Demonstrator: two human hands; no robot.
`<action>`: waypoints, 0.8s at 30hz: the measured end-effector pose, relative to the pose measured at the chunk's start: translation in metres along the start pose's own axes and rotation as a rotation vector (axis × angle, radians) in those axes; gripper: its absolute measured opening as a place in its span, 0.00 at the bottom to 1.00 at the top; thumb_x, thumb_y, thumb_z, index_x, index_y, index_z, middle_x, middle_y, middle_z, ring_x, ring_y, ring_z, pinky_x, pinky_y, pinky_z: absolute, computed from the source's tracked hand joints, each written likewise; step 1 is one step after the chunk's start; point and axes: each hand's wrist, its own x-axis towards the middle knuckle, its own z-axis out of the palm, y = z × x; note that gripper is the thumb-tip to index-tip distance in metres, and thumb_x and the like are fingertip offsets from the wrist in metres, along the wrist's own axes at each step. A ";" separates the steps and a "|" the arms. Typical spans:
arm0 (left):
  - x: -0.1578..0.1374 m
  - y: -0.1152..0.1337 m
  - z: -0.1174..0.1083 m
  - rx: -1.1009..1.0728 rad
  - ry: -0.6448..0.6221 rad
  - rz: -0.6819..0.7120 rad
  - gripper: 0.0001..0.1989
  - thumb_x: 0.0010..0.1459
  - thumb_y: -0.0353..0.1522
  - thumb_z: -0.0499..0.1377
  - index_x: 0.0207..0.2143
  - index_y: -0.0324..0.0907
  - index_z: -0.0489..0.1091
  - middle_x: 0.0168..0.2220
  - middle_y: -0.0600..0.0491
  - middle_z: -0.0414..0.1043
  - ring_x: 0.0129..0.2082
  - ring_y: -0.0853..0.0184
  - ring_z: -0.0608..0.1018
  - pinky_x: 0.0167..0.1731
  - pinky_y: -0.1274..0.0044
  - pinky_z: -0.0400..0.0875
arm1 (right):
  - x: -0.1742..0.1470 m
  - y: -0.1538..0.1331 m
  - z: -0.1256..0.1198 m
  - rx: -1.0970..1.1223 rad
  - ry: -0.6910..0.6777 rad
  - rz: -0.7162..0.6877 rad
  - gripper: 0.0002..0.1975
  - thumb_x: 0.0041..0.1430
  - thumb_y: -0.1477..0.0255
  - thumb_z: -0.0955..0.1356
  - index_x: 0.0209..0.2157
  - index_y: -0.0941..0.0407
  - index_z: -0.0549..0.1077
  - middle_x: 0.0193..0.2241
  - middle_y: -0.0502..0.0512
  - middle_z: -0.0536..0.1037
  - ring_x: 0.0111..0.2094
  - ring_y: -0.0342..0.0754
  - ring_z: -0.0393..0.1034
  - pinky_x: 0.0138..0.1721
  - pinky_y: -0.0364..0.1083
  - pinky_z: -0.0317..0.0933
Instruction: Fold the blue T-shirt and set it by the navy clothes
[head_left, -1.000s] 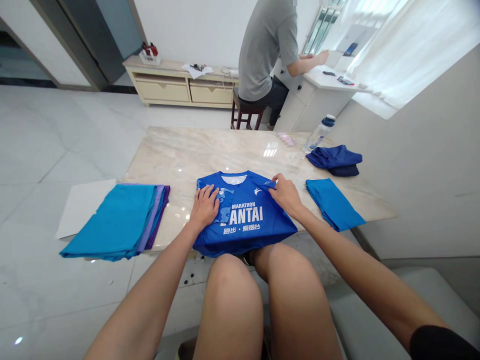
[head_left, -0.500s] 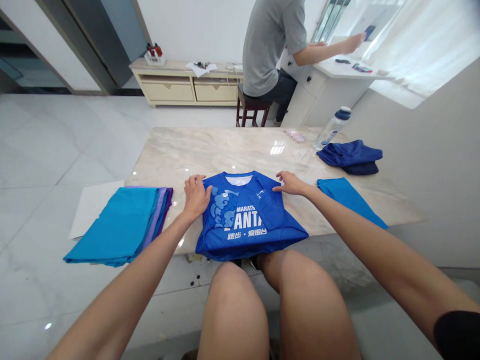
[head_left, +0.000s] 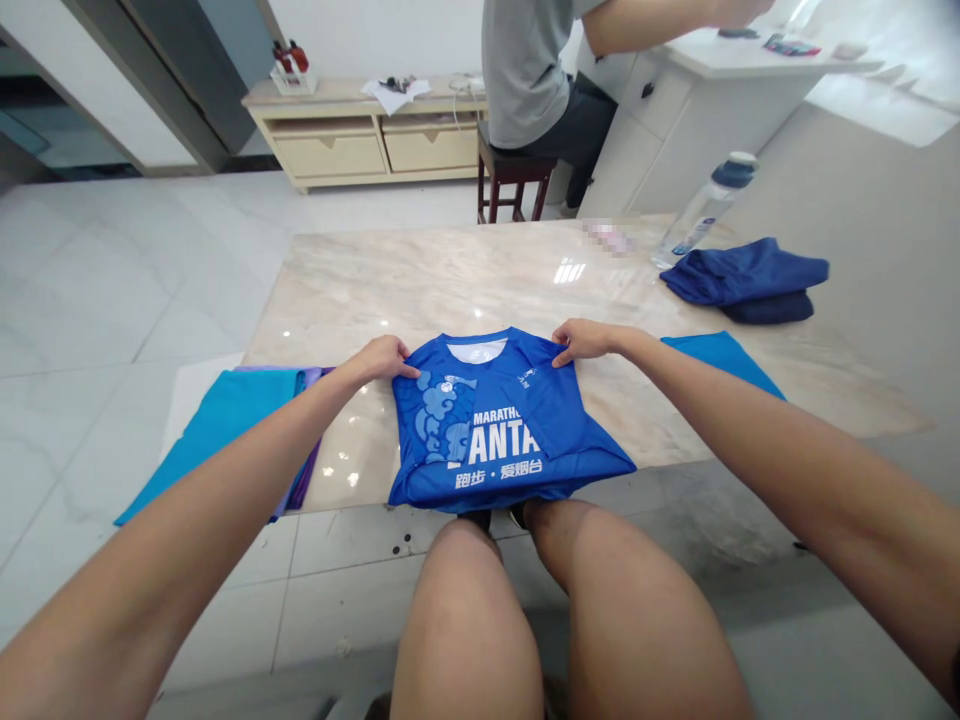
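— Where are my hands right now?

— My left hand (head_left: pixel 379 358) is at the left shoulder of the blue marathon jersey (head_left: pixel 495 425), fingers curled and pinching the cloth at its upper corner. My right hand (head_left: pixel 583 341) is at the opposite shoulder, thumb and fingers nipped onto the fabric there.

— And the jersey itself?

— It lies print side up on the marble table (head_left: pixel 420 285), sides folded in, the collar pointing away from me and the hem hanging just over the near edge above my knees.

— What lies about it?

— To my left is a stack of folded cloths (head_left: pixel 225 425), turquoise on top with purple edges showing beneath, partly hidden by my forearm. Just beside my right forearm lies a folded turquoise cloth (head_left: pixel 720 355). Farther off on that side sits a dark blue garment (head_left: pixel 746 275) in a loose heap, with a plastic water bottle (head_left: pixel 705 208) leaning next to it.

— Anyone else in view?

— A person in a grey T-shirt (head_left: pixel 521 70) sits on a wooden stool (head_left: pixel 514 185) beyond the table, facing a white counter (head_left: pixel 675 110).
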 end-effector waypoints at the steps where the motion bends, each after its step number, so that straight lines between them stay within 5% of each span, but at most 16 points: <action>1: -0.001 0.002 -0.002 0.017 -0.005 0.013 0.17 0.43 0.42 0.79 0.30 0.44 0.81 0.31 0.52 0.83 0.39 0.55 0.84 0.45 0.70 0.77 | 0.000 0.001 -0.002 -0.003 0.044 0.002 0.13 0.60 0.65 0.80 0.30 0.55 0.77 0.31 0.51 0.79 0.35 0.49 0.71 0.37 0.45 0.59; 7: 0.013 0.019 -0.029 0.080 0.193 0.011 0.11 0.51 0.36 0.75 0.35 0.41 0.83 0.33 0.51 0.83 0.42 0.57 0.83 0.49 0.71 0.76 | 0.012 0.014 -0.021 -0.039 0.338 0.120 0.13 0.62 0.66 0.78 0.44 0.58 0.82 0.42 0.58 0.84 0.43 0.53 0.76 0.42 0.45 0.65; 16: 0.062 0.048 -0.130 0.060 0.707 0.091 0.13 0.63 0.34 0.68 0.46 0.35 0.79 0.48 0.50 0.83 0.50 0.62 0.79 0.59 0.67 0.73 | 0.041 0.008 -0.092 0.075 0.917 0.213 0.16 0.78 0.62 0.68 0.55 0.59 0.77 0.52 0.66 0.80 0.56 0.62 0.72 0.60 0.57 0.66; 20: 0.047 0.062 -0.156 0.022 0.942 0.274 0.11 0.66 0.38 0.63 0.45 0.40 0.76 0.51 0.55 0.82 0.51 0.67 0.76 0.62 0.68 0.71 | 0.018 -0.008 -0.117 0.041 1.018 0.239 0.15 0.84 0.66 0.62 0.59 0.63 0.70 0.58 0.70 0.76 0.60 0.58 0.66 0.65 0.57 0.59; 24: -0.002 0.068 -0.142 0.010 0.997 0.392 0.07 0.66 0.37 0.60 0.44 0.48 0.75 0.52 0.57 0.79 0.54 0.65 0.76 0.61 0.64 0.72 | -0.015 -0.006 -0.103 -0.019 1.080 0.097 0.11 0.82 0.67 0.63 0.57 0.57 0.71 0.55 0.66 0.78 0.61 0.58 0.62 0.68 0.59 0.56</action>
